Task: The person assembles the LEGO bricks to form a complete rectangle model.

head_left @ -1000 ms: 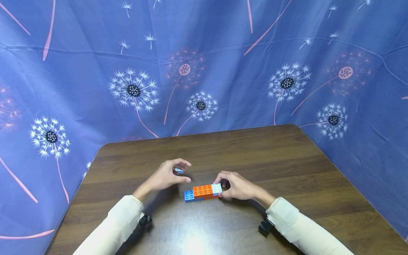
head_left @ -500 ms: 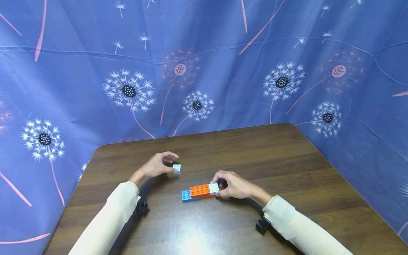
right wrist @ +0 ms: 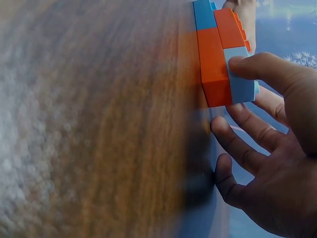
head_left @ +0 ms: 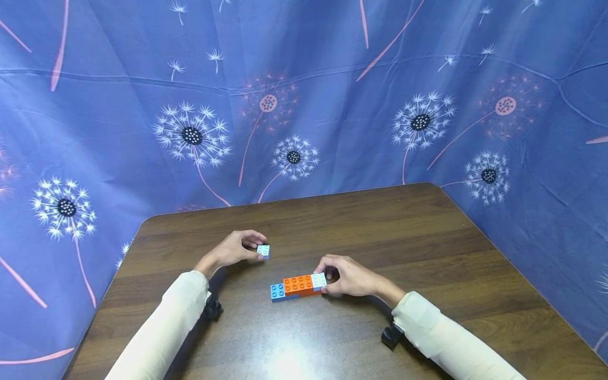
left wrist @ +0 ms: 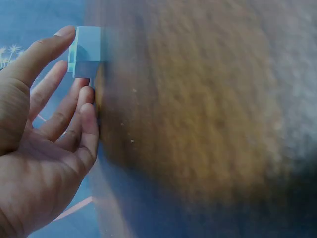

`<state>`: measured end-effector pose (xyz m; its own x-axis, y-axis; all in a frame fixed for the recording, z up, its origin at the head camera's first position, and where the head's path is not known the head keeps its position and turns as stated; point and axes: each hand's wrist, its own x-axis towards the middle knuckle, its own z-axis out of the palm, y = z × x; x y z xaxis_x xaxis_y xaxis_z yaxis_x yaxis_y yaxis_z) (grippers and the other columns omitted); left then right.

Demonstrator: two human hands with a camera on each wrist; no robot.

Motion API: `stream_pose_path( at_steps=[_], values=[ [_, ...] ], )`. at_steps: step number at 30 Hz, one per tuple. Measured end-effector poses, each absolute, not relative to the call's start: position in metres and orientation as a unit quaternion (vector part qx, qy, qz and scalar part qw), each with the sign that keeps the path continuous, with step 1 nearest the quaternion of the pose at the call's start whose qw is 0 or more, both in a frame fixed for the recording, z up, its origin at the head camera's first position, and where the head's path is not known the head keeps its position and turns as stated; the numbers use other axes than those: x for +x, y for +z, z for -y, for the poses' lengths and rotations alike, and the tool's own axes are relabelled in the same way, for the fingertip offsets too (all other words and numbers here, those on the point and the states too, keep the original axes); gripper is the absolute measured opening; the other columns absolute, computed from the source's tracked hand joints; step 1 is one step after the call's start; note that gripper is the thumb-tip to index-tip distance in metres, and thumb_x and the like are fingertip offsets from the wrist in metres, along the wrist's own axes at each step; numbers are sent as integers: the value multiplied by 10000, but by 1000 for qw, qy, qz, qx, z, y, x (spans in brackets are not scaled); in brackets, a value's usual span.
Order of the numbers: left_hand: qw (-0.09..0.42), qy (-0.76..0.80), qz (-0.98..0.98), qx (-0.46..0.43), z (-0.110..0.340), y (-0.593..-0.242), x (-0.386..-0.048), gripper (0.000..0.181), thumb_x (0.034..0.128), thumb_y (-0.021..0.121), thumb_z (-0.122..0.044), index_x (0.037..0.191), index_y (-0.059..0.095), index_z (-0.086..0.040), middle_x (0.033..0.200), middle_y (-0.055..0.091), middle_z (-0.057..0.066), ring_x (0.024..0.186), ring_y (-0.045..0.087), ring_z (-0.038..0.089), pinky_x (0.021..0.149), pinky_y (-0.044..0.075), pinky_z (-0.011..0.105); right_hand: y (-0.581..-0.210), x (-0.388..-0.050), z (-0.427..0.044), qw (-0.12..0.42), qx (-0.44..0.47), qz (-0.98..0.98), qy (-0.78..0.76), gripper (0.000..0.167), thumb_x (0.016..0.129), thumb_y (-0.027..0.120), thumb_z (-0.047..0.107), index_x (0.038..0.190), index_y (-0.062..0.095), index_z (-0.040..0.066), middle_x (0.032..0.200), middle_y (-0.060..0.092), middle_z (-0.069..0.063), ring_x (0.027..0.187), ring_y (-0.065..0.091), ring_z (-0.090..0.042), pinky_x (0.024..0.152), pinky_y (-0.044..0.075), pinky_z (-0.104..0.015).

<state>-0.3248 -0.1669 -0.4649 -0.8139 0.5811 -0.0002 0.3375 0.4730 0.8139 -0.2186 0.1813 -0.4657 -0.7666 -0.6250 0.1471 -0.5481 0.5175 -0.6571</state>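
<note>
On the table, my left hand [head_left: 233, 248] has its thumb and fingers about a small light blue brick [head_left: 263, 252], studs up. The left wrist view shows the thumb at one upper edge of this brick [left wrist: 89, 47], with the other fingers partly hidden behind it. Nearer me lies a built row: a blue brick [head_left: 277, 291] at the left, an orange brick [head_left: 297, 285] on top in the middle, and a second light blue brick [head_left: 319, 281] on the right end. My right hand [head_left: 351, 275] pinches that end brick; a lower orange brick [right wrist: 215, 69] shows beneath it.
The brown wooden table [head_left: 380, 227] carries the bricks. Behind it hangs a blue cloth [head_left: 332, 121] with dandelion prints. A dark wrist camera [head_left: 212, 307] sits under the left sleeve, and another camera [head_left: 391, 336] under the right.
My left hand has moved left and away from me to the loose light blue brick, and its fingers have drawn in around it. My right hand has kept hold of the row's end.
</note>
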Motion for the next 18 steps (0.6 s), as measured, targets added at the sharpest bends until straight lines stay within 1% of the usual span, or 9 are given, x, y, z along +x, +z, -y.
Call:
stream_pose_path(
  at_steps=[4, 8, 11, 14, 18],
  values=[
    [136, 421, -854, 274, 169, -468, -325, 466, 833, 847, -118, 1256, 686, -6, 1158, 729, 184, 1069, 677, 283, 972, 532, 449, -466, -218, -182, 56, -335, -870, -358, 319, 789, 832, 107, 1057, 684, 195, 963, 627, 71, 879, 629, -201, 774, 533, -266],
    [134, 414, -862, 259, 168, -471, -325, 435, 825, 857, -140, 1226, 718, -50, 1134, 741, 141, 1052, 664, 243, 923, 518, 350, -466, -218, -182, 59, -331, -871, -357, 318, 791, 833, 111, 1056, 683, 201, 962, 624, 76, 878, 625, -190, 772, 530, -257],
    [133, 409, -869, 244, 168, -473, -324, 395, 817, 863, -143, 1189, 743, -83, 1096, 747, 109, 1024, 652, 220, 873, 497, 296, -466, -217, -182, 62, -331, -871, -358, 316, 795, 834, 117, 1058, 681, 204, 963, 622, 78, 881, 624, -188, 774, 532, -259],
    [128, 404, -875, 235, 167, -474, -324, 363, 815, 865, -152, 1158, 759, -102, 1066, 751, 85, 1004, 650, 205, 848, 486, 280, -466, -217, -181, 66, -330, -870, -360, 315, 798, 833, 116, 1058, 680, 207, 963, 622, 78, 884, 623, -195, 775, 533, -267],
    [119, 402, -879, 228, 165, -475, -323, 352, 812, 869, -169, 1145, 766, -119, 1052, 755, 71, 1001, 653, 196, 863, 485, 290, -466, -217, -182, 67, -329, -870, -361, 316, 801, 832, 116, 1062, 679, 207, 968, 626, 80, 889, 622, -193, 780, 532, -268]
  ],
)
